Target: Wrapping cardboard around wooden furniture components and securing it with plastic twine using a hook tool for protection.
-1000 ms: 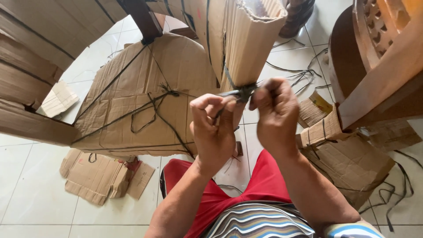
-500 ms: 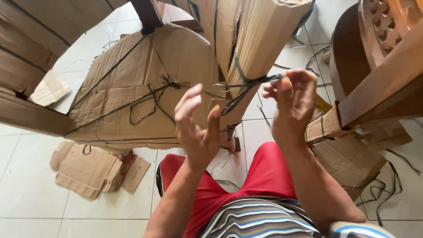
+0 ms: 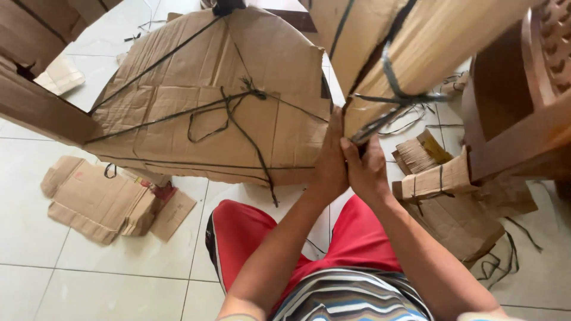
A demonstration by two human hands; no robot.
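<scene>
Both hands meet just under the cardboard-wrapped leg [image 3: 410, 53]: right hand [image 3: 366, 169] pinches the black strap [image 3: 380, 122], which runs up-right; left hand [image 3: 330, 160] presses alongside, grip hidden.

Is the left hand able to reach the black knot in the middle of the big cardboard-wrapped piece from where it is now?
Probably yes. The left hand is at the wrapped piece's right edge, beside the right hand, and nothing lies between it and the black knot. Only open cardboard lies on the way.
</scene>
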